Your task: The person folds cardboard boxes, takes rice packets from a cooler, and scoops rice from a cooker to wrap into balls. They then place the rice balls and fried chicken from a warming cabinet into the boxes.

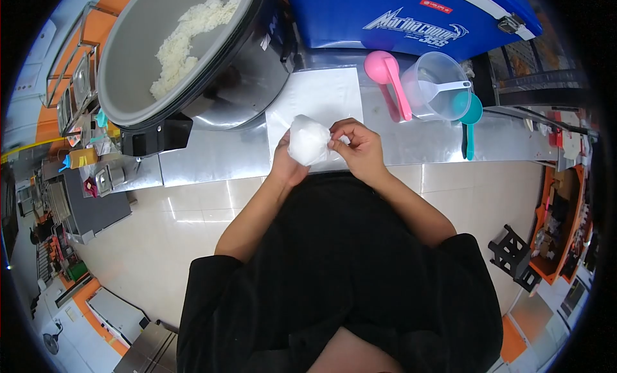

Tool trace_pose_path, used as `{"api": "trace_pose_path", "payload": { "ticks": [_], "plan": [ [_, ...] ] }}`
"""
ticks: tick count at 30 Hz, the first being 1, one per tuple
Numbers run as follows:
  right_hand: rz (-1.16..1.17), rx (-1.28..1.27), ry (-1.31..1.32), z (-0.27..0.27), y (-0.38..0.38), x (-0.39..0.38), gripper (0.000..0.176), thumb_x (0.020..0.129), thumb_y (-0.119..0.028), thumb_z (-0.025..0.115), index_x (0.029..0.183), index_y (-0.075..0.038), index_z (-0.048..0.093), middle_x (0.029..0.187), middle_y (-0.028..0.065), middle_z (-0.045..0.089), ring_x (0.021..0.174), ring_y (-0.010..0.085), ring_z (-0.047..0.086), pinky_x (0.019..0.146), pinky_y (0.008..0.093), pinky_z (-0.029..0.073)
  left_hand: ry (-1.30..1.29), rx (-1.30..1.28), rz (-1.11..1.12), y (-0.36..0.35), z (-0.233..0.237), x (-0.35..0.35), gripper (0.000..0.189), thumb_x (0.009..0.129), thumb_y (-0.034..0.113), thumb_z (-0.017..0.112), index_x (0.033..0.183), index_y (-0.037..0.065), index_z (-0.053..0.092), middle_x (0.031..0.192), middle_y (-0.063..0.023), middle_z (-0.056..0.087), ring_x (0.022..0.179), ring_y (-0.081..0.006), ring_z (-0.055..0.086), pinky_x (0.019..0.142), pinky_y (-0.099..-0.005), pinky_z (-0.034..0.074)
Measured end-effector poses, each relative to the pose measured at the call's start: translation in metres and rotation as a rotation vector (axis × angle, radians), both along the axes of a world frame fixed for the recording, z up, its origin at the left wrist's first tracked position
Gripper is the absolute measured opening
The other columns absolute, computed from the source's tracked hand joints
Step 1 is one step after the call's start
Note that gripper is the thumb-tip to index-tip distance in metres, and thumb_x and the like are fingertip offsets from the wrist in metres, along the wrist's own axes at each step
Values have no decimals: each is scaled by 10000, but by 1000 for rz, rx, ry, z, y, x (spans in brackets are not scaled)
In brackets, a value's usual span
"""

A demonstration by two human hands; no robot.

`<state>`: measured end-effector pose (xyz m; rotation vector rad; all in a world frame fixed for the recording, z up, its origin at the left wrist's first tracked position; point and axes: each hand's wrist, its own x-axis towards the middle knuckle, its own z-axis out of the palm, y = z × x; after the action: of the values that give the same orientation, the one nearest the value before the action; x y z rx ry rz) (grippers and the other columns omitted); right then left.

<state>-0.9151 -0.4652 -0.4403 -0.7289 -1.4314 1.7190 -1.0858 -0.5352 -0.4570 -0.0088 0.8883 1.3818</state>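
Observation:
A rounded white wrapped bundle (308, 142) rests in my left hand (288, 163), whose fingers curl around its side and underneath. My right hand (358, 149) pinches a twisted corner of the wrapper at the bundle's right side, thumb and fingertips together. What is inside the bundle cannot be made out, though it looks like thin paper or plastic. Beneath and behind both hands lie flat white sheets (334, 90) on the metal counter. To the upper left, a large rice cooker (250, 71) stands with cooked white rice (177, 58) against its inner wall.
Right of the sheets are a pink scoop (384, 68), a clear plastic jug (443, 64) with a white scoop in it, and a teal scoop (471, 109). A blue cooler box (411, 19) stands behind. The steel counter's front edge (212, 180) runs before my body.

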Motion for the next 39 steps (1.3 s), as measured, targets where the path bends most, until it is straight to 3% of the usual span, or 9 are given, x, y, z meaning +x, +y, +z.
{"api": "trace_pose_path", "payload": {
  "ticks": [2, 5, 10, 13, 17, 19, 25, 28, 39],
  "plan": [
    [-143, 39, -182, -1, 0, -2, 122, 856, 49, 667, 974, 70, 639, 1135, 96, 611, 1013, 170, 595, 880, 291, 474, 112, 18, 89, 4, 2, 6, 270, 994, 119, 517, 1244, 19, 538, 1177, -127, 646, 1070, -238, 650, 938, -399, 538],
    [-184, 126, -193, -8, 4, -3, 136, 835, 16, 705, 936, 88, 649, 1155, 89, 617, 1015, 181, 600, 896, 302, 470, 257, 93, 197, 7, -2, 11, 289, 965, 17, 548, 1252, -2, 520, 1176, -143, 640, 1045, -229, 657, 924, -361, 547],
    [-73, -279, -76, 10, 4, -6, 318, 872, -60, 707, 1140, 78, 603, 1213, 115, 612, 1072, 204, 603, 937, 320, 468, 411, 64, 278, 9, 14, 18, 269, 937, -5, 609, 1197, -22, 545, 1117, -121, 660, 926, -186, 674, 812, -326, 585],
    [-14, -422, -44, 24, 8, -7, 437, 894, -95, 696, 1262, 73, 530, 1224, 138, 611, 1102, 207, 606, 962, 330, 465, 549, 52, 165, 10, 26, 17, 214, 949, 28, 606, 1159, -14, 608, 1082, -121, 681, 896, -178, 680, 769, -345, 592],
    [1, -723, 195, 21, 17, -2, 509, 892, -116, 699, 1324, 45, 483, 1228, 143, 626, 1118, 220, 618, 993, 355, 473, 361, 59, 13, 12, 23, -2, 162, 970, 91, 601, 1097, 20, 674, 1032, -96, 707, 890, -188, 683, 802, -366, 562],
    [-5, -725, 235, 18, 17, -2, 503, 886, -113, 706, 1315, 43, 493, 1223, 140, 630, 1129, 219, 616, 993, 356, 478, 214, 140, -26, 13, 18, -5, 155, 970, 122, 610, 1070, 36, 690, 998, -80, 718, 891, -194, 685, 830, -372, 541],
    [-38, -548, 148, 16, 13, -10, 454, 874, -106, 719, 1271, 33, 548, 1173, 119, 660, 1072, 191, 631, 952, 325, 482, 29, -75, -33, 19, 18, 7, 286, 983, 196, 570, 1232, 57, 588, 1186, -65, 643, 1086, -178, 599, 953, -382, 451],
    [-2, -511, 128, 16, 12, -12, 449, 881, -118, 716, 1272, 27, 551, 1179, 111, 657, 1074, 182, 625, 953, 320, 477, -14, -144, -199, 20, 10, 8, 341, 999, 218, 489, 1309, 82, 531, 1325, -67, 571, 1222, -204, 531, 1029, -434, 395],
    [92, -565, -41, 8, -2, -8, 572, 897, -227, 712, 1353, 25, 476, 1241, 119, 592, 1188, 204, 540, 1018, 343, 425, -241, -185, -423, 7, -17, 2, 318, 969, 285, 535, 1256, 151, 573, 1207, -29, 624, 1142, -190, 556, 941, -395, 414]
  ]
}}
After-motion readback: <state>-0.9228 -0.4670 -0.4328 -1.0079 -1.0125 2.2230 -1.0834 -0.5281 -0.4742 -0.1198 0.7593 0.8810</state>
